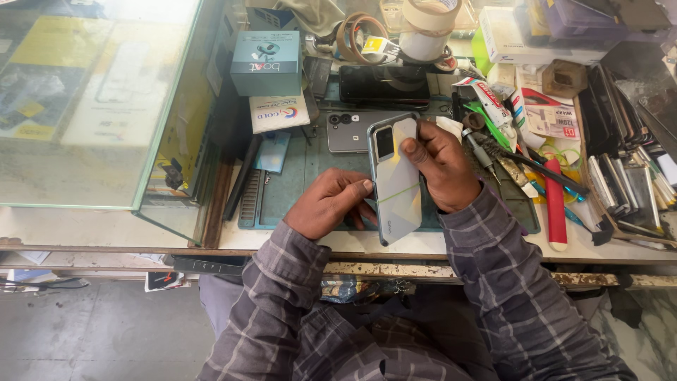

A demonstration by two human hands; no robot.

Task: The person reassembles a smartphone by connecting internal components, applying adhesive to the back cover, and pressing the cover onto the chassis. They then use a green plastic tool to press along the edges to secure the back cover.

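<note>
Fingers of the right hand (443, 164) curl onto the upper back of the silvery phone (396, 180), thumb pressed near its camera, pinning it. The left hand (330, 202) closes on the lower left edge, steadying it, back up, above the green work mat (296, 176). Beyond lie a grey phone (352, 131), a dark phone (384, 85), tape rolls (423, 28) and a red-handled tool (556, 204).

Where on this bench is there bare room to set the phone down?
Bare green mat lies between the grey phone, the blue card and the left hand. The pale bench edge below the glass case is free. Right of the right hand, tools crowd everything.
</note>
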